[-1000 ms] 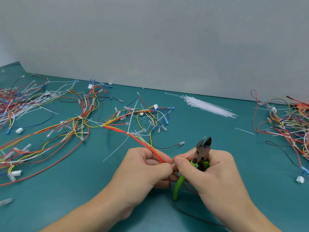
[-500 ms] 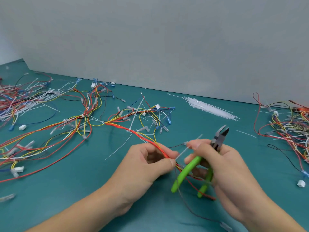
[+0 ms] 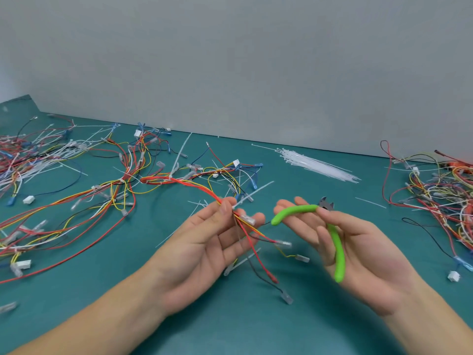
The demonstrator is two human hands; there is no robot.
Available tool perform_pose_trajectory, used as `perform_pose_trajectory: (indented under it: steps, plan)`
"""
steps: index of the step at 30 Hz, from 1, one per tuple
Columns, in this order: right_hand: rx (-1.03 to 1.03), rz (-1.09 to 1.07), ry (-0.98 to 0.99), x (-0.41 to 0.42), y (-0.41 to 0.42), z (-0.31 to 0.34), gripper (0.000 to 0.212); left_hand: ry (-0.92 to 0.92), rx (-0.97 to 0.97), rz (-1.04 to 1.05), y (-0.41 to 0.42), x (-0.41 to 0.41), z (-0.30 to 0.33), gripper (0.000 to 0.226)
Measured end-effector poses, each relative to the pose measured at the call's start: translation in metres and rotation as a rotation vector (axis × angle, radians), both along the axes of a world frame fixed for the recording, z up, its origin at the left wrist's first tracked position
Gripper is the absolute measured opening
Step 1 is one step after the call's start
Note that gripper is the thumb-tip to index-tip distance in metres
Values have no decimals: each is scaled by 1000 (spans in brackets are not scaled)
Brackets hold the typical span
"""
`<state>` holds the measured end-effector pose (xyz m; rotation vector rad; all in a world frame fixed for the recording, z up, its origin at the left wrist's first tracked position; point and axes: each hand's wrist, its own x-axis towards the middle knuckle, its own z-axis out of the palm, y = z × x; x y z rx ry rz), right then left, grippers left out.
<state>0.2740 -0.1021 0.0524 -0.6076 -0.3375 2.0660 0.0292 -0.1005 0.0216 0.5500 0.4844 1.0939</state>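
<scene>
Both hands lie palm-up in the lower middle of the frame. The left hand point(image 3: 212, 249) pinches a bundle of red, yellow and black wires point(image 3: 199, 187) between thumb and fingers, and the bundle's plastic-tipped ends hang below it over the teal table top point(image 3: 256, 329). The right hand point(image 3: 358, 252) grasps green-handled steel side cutters point(image 3: 339, 254) with the thumb on one handle and the cutter head pointing away. A sheaf of white plastic cable ties point(image 3: 320, 165) lies right of centre near the grey wall point(image 3: 230, 60). Tangled wire heaps sit at the left point(image 3: 76, 201) and right point(image 3: 435, 190) edges.

Head-worn, downward, close over hands point(image 3: 204, 252)
</scene>
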Motion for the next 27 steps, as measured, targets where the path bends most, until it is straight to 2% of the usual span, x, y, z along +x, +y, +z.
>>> perform_pose_trajectory:
  steps: [3,7,11,15,19,23,27]
  plan:
    - [-6,-57,45,-4,1,-2,77,24,-19,16,1,-2,0,41]
    - [65,-158,-102,-10,3,-10,55,63,-12,8,-1,-1,-1,45]
    - [72,-29,-137,-11,1,-15,43,72,10,-11,-3,1,-2,43]
    - [30,141,-65,-12,-1,-17,50,67,-32,7,-3,2,-2,14]
    - [2,216,-73,-8,-3,-16,43,96,-35,28,0,1,-3,24]
    - [-47,286,-94,-10,-5,-17,28,87,-27,17,4,-2,-4,31]
    - [-38,382,-13,-18,-10,-21,33,93,5,13,8,-5,-7,33]
